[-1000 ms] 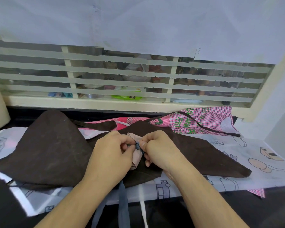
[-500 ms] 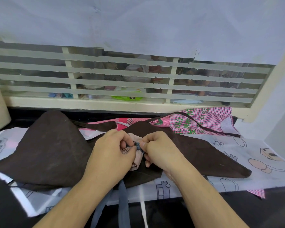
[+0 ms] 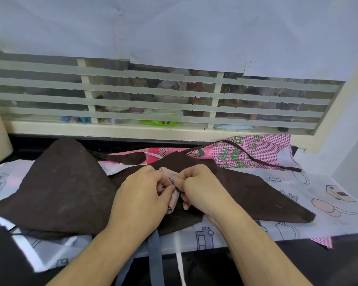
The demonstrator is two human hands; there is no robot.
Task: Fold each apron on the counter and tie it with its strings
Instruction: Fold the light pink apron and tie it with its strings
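Nearest, grey-blue strings (image 3: 155, 252) hang over the counter edge (image 3: 256, 265); our left hand (image 3: 141, 199) and right hand (image 3: 201, 188) pinch the string at a small folded pink apron (image 3: 171, 205) lying on a brown apron (image 3: 60, 193), with a pink checked apron (image 3: 256, 151) beyond

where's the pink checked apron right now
In the head view the pink checked apron lies at the back right of the counter, under the window, partly behind the brown apron.
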